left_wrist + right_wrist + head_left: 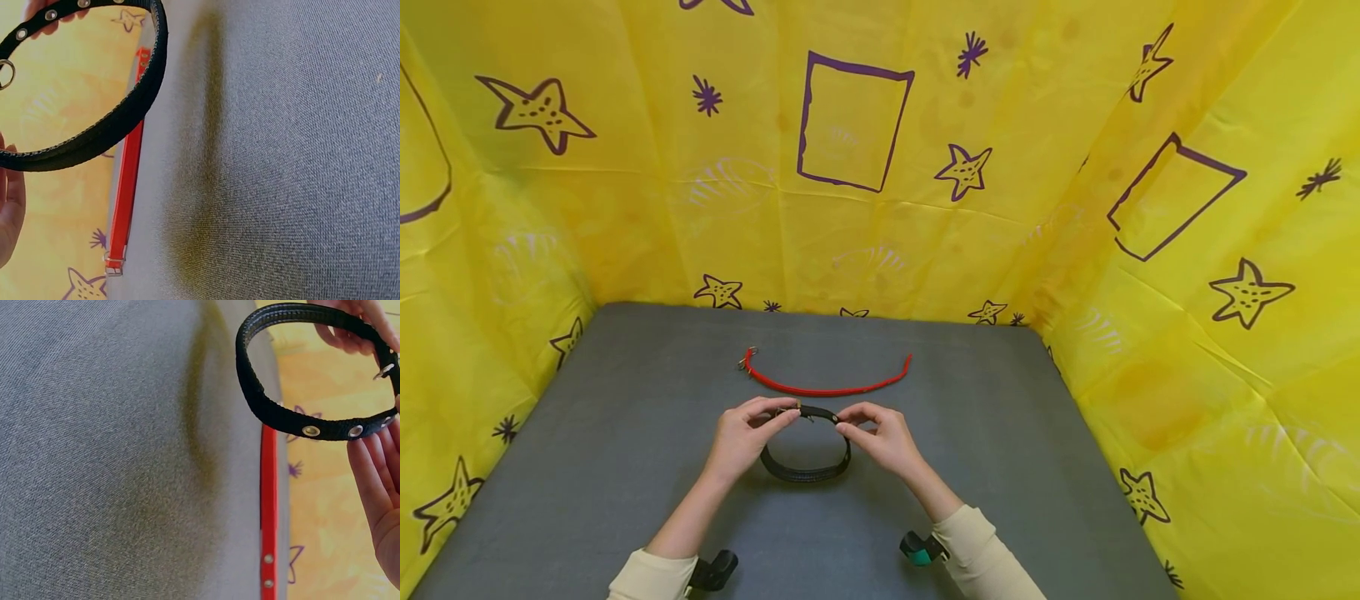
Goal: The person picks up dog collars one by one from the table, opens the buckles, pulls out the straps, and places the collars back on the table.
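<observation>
The left hand pinches the buckle end of the black collar, held in a loop just above the grey worktop; the right hand pinches the other end. Beyond them lies the red collar, open, on the worktop. Only the wrist views show the black collar's metal eyelets and the red collar's studs
</observation>
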A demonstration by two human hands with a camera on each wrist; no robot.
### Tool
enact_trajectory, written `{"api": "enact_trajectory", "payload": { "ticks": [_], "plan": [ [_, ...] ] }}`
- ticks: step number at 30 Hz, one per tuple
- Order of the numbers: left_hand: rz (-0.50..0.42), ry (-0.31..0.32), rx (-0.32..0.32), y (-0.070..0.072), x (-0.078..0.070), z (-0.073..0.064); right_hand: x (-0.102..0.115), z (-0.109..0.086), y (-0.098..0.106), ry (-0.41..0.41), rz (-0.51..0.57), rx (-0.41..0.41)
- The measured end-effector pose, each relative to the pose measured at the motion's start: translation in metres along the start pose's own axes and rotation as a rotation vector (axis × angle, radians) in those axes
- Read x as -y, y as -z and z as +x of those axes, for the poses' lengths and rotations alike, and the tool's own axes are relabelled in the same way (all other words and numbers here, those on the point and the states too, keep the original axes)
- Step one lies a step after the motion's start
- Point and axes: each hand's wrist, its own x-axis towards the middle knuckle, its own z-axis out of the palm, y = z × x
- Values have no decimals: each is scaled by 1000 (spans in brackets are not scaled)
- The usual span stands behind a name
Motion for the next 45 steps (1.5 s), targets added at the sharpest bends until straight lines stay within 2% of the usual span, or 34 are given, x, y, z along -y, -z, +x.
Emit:
{"api": "enact_trajectory", "payload": {
  "ticks": [3,8,12,16,18,27,35,42,45],
  "plan": [
    [3,16,-3,1,2,0,-2,-1,0,-3,-10,-9],
    [74,49,-11,3,0,-2,-2,-4,1,-13,-43,-35],
    [136,66,-7,7,0,-3,14,-8,6,-16,-41,-36],
    [144,77,9,10,3,-3,31,-12,12,-27,-2,-32],
    [141,80,12,11,5,-3,30,-13,13,-47,33,-33],
    [164,107,-3,17,9,-2,18,-13,17,-91,179,-60],
    [176,155,-30,21,12,-3,10,-12,20,-190,306,-92],
    [190,188,-31,24,14,-3,1,-12,22,-221,347,-114],
    [189,199,-37,25,16,-4,-13,-11,21,-233,372,-132]
  ]
}}
